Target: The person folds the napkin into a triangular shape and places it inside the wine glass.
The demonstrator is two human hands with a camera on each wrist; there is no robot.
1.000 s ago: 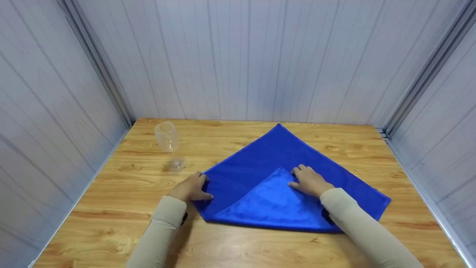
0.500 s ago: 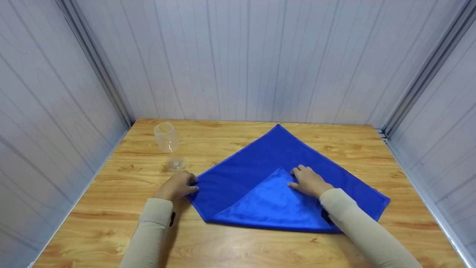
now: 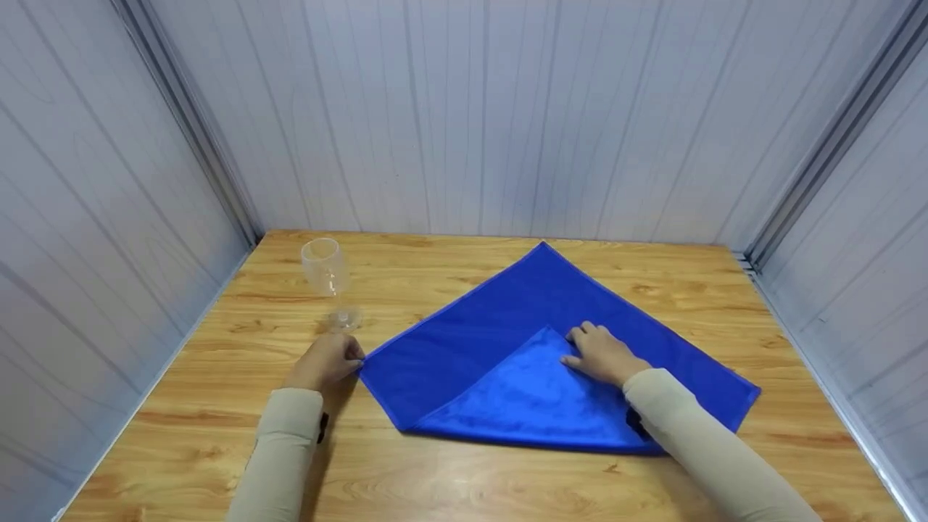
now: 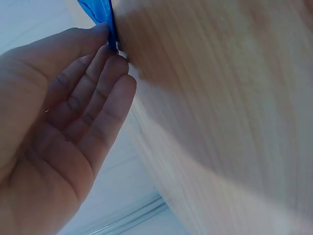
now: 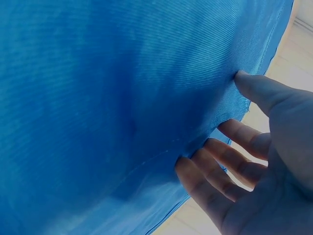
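Note:
A blue cloth napkin [image 3: 464, 326] lies spread on the wooden table, its near corner folded back so a shinier flap [image 3: 529, 395] shows. My left hand [image 3: 328, 360] pinches the napkin's left corner between thumb and forefinger; the left wrist view shows that blue corner [image 4: 108, 19] at the fingertips, the other fingers loosely bent. On the right, my right hand [image 3: 603, 352] rests on the napkin beside the flap's tip. In the right wrist view its spread fingertips [image 5: 188, 169] press on the fabric, with the thumb apart from them.
A clear stemmed wine glass [image 3: 326, 279] stands upright at the back left, just beyond my left hand. The wooden table [image 3: 464, 486] meets pale panel walls [image 3: 464, 116] at the back and on both sides.
My left hand has slid left along the napkin's edge and now pinches its left corner, which lies fully out. The right hand has stayed in place.

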